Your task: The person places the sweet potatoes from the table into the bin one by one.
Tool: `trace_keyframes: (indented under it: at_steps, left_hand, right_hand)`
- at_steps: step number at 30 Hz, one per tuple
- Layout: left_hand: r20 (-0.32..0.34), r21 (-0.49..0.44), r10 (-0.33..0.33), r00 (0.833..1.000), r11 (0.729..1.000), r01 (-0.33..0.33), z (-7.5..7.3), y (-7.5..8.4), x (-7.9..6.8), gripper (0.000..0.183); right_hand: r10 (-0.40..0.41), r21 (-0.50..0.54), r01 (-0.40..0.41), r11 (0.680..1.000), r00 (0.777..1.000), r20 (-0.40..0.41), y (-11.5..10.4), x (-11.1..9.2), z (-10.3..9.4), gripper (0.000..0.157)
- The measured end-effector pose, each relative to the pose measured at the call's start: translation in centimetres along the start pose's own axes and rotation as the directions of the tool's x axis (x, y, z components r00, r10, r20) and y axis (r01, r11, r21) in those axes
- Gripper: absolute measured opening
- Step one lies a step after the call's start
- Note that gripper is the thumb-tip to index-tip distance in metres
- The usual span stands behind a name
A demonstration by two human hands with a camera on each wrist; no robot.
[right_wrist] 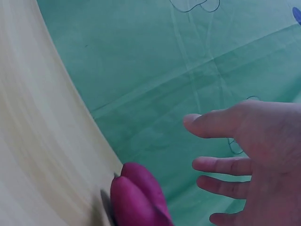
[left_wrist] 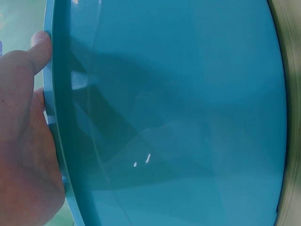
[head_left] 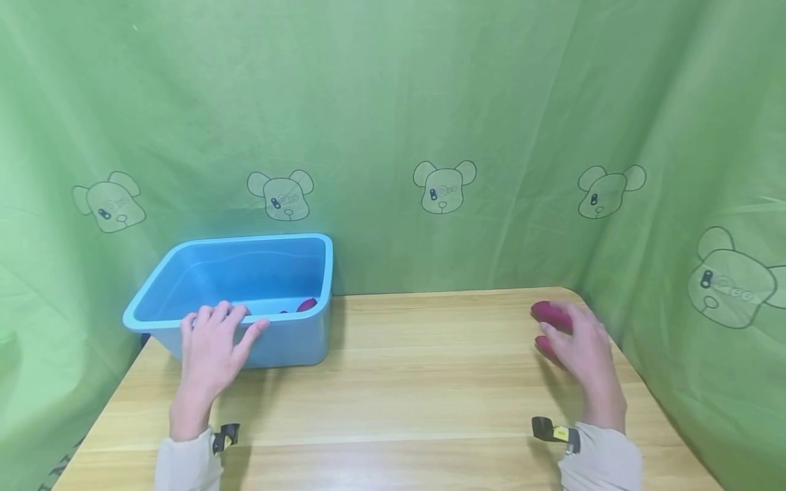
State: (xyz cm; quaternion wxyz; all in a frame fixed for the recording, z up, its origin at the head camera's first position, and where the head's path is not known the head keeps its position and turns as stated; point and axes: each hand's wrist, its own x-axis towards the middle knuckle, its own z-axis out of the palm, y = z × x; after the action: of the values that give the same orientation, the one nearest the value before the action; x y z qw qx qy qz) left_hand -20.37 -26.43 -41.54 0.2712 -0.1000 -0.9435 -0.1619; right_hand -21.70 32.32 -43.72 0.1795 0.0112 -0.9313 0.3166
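Smooth plastic is suggested by the blue tub (head_left: 288, 344), its outer wall marked by glossy highlights, while pale wood grain with a soft sheen is shown on the tabletop (head_left: 417, 395) beneath it. Smooth surfaces are seen on the magenta objects (right_wrist: 136, 202) right of the tub, and thin, creased, faintly shiny cloth is hung as the curtain (head_left: 381, 102) behind it.

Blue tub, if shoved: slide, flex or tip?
Probably slides before tipping: the blue tub stands low and wide. Its glossy wall suggests slick plastic, perhaps slippery to grip. Likely light for its size: hollow, with only small magenta pieces showing inside.
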Motion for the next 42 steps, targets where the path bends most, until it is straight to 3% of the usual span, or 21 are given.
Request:
trace_keyframes:
  at_steps: [8, 20, 34, 42]
  left_hand:
    - [0.006, 0.004, -0.002, 1.000, 1.000, 0.002, 0.0, -0.2, 0.0, 0.045]
    - [-0.006, 0.002, -0.001, 1.000, 1.000, 0.001, 0.0, -0.4, 0.1, 0.044]
    - [-0.019, 0.004, 0.006, 1.000, 1.000, -0.006, 0.1, -0.5, 0.4, 0.042]
    - [-0.009, 0.017, 0.008, 1.000, 1.000, -0.008, 0.1, -0.2, 0.0, 0.043]
  right_hand:
    - [0.049, 0.007, -0.050, 0.999, 0.996, 0.073, 1.3, -0.1, 0.8, 0.050]
    - [0.052, -0.049, -0.048, 0.998, 0.995, 0.090, 2.7, 0.1, 1.6, 0.056]
    - [0.179, -0.077, -0.169, 0.983, 0.973, 0.149, 3.2, -0.5, 2.0, 0.065]
    - [0.195, -0.141, -0.174, 0.975, 0.969, 0.153, 4.5, -0.9, 2.2, 0.063]
